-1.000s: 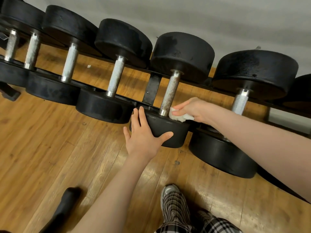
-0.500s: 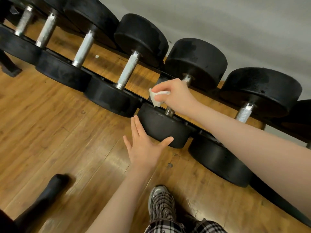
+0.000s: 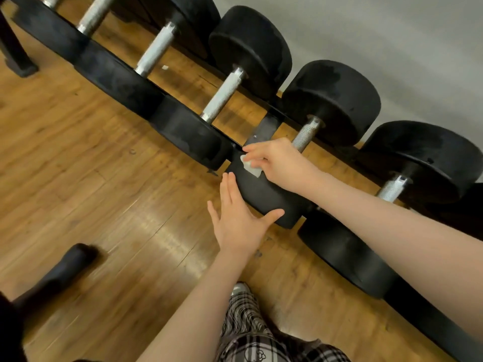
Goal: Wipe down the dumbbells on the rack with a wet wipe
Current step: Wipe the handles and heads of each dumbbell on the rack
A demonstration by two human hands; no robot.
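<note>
The right hand [image 3: 279,163] pinches a crumpled white wet wipe [image 3: 250,167] against the near matte black rubber head of a steel-handled dumbbell [image 3: 264,192] on the rack. The left hand [image 3: 239,220], fingers straight, braces that head's flat round face.

Matt black rubber dumbbell heads [image 3: 332,100], faintly mottled. Knurled, dull-silver metal handles [image 3: 222,95]. Thin white wet wipe [image 3: 249,167], crumpled. Glossy wood-plank floor [image 3: 104,205] with a soft sheen. Plaid cloth trousers [image 3: 251,333]. Smooth matt grey wall [image 3: 392,35].
</note>
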